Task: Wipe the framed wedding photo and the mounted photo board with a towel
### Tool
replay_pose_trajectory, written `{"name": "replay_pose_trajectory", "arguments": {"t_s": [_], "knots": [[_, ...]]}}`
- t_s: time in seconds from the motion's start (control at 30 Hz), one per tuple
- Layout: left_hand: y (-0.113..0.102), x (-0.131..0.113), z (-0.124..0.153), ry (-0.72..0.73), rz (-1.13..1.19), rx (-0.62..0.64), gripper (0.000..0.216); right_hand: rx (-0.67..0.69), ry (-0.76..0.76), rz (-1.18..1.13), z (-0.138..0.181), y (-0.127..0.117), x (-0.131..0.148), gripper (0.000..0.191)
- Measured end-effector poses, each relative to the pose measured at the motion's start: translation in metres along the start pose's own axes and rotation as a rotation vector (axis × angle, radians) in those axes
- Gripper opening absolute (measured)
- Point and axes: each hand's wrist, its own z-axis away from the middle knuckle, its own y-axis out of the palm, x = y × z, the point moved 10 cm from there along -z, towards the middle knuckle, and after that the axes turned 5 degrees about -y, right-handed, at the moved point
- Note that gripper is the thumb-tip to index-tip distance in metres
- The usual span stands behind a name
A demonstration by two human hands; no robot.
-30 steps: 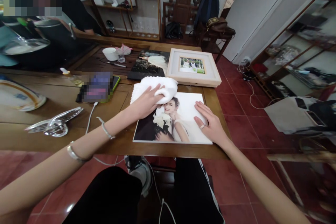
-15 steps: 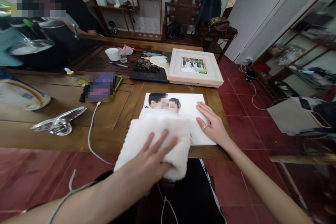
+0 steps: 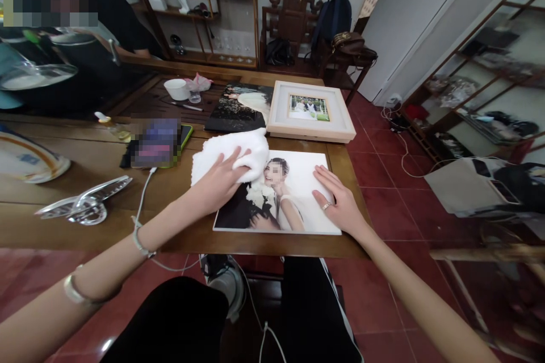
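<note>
One long wooden table (image 3: 106, 221) carries everything, and on it lie three pictures: a large unframed wedding photo print (image 3: 293, 204) at the near edge in front of the person, a dark photo print (image 3: 236, 110) farther back, and a white-framed photo (image 3: 310, 110) just beside that dark one. One white fluffy cloth (image 3: 232, 153) lies over the upper left corner of the large print, partly spilling onto the wood. The person's left hand (image 3: 215, 184) presses down on the cloth, fingers bent and gripping a fold of it, the wrist wearing two bracelets. The right hand (image 3: 338, 204) lies flat on the right part of the same print, fingers spread and relaxed, gripping nothing, with one ring on a finger. To the left on the table sit one plate (image 3: 25, 161) with a coloured rim and one silvery glass dish (image 3: 80, 204), both with nothing visible in them. One phone (image 3: 155, 142) lies near the table's middle with one white cable (image 3: 145, 193) running from it over the near edge. At the far side stands one white cup (image 3: 176, 89), its contents not visible from here, with one small clear glass (image 3: 195, 93) just beside it, and a pen (image 3: 187, 106) lies near them. Another person's arm (image 3: 128, 48) shows at the far left behind the table
</note>
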Motion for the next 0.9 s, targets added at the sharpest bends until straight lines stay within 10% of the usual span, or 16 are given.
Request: {"name": "replay_pose_trajectory", "arguments": {"t_s": [0.4,0.73,0.9], "knots": [[0.013,-0.081,0.116,0.225,0.074,0.200,0.016,0.011,0.003,-0.008,0.001,0.001,-0.002,0.046],[-0.010,-0.005,-0.012,0.099,-0.007,0.146,0.042,0.014,-0.012,-0.010,0.000,-0.001,0.003,0.045],[-0.010,0.006,-0.015,0.055,-0.056,0.173,0.041,0.006,0.009,-0.018,0.001,0.000,0.001,0.045]]}}
